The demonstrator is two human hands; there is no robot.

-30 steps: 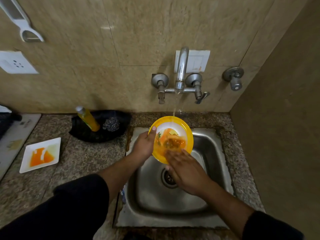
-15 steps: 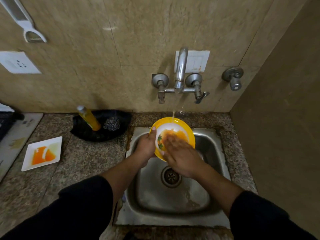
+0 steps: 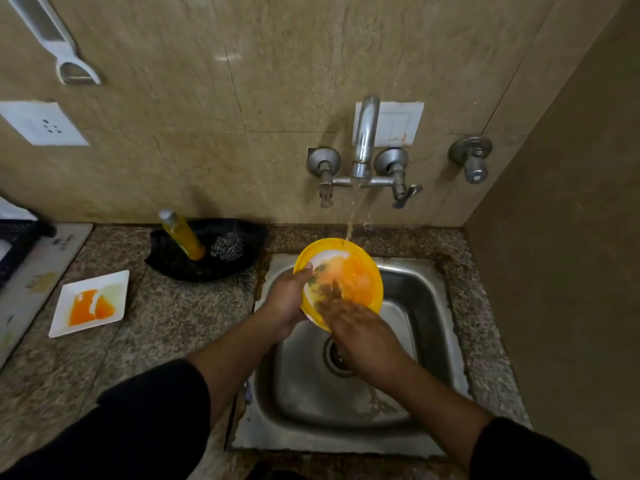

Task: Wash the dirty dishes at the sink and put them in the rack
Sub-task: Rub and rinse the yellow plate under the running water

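White and square, a second dirty plate [image 3: 88, 303] sits at the left on the speckled worktop [image 3: 180, 323], smeared orange. Next to it, a black tray holds a yellow soap bottle [image 3: 183, 237] and a steel scrubber [image 3: 227, 246]. Over the sink [image 3: 429, 299], the left hand [image 3: 285, 299] grips the left rim of the yellow plate [image 3: 360, 271], thumb curled over its edge, tilting it under the thin stream from the tap [image 3: 363, 143]. The right hand [image 3: 356, 337] presses into the dish, its fingers [image 3: 332, 296] straight and blurred, holding nothing. The likely risk is that the wet rim, held at one side only, twists loose into the basin under a hard rub. The tilted face may also throw water onto the worktop. The plate shows a yellow band, a white centre and a wash of orange sauce with dark bits.
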